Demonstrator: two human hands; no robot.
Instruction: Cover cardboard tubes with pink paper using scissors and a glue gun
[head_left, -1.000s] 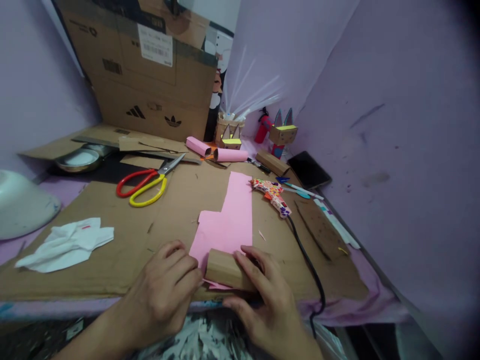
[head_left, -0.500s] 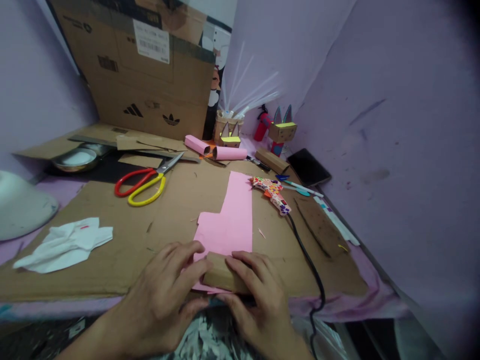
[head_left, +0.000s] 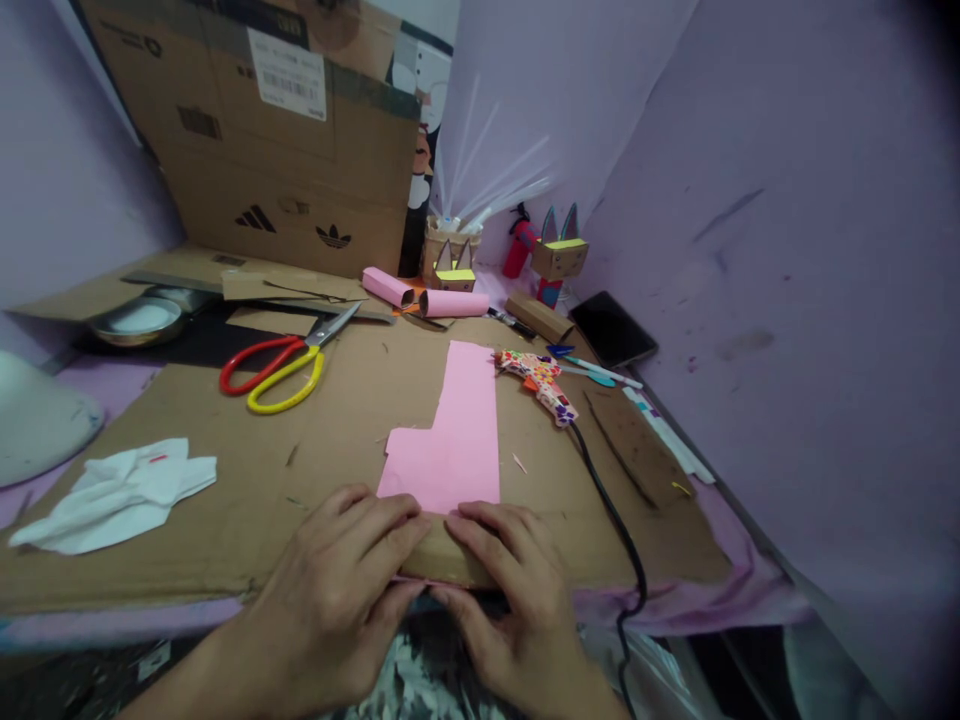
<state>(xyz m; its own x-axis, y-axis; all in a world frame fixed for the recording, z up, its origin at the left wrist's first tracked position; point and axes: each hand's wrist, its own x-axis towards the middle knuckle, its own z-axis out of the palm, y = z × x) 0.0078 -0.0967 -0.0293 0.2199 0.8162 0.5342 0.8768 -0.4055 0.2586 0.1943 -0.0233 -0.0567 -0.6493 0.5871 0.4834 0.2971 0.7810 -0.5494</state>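
Note:
A small brown cardboard tube (head_left: 442,556) lies across the near end of a pink paper sheet (head_left: 461,440), close to the table's front edge. My left hand (head_left: 341,585) grips its left end, fingers on top and thumb below in front. On the right end, my right hand (head_left: 514,590) holds it the same way. A strip of pink paper shows under the tube between my thumbs. The sheet lies flat and is narrower at its far end. Right of the sheet rests a floral glue gun (head_left: 540,383), its nozzle at the paper's edge.
Red-and-yellow scissors (head_left: 292,365) and a crumpled white cloth (head_left: 124,490) lie to the left. Two pink-covered tubes (head_left: 454,303), a brown tube (head_left: 538,317) and a dark tablet (head_left: 613,330) sit farther back. The glue gun's black cord (head_left: 611,510) runs over the front edge.
My left fingers have shifted right and now lie over the tube's top left end. The tube sits closer against the table's edge. The view has shifted slightly.

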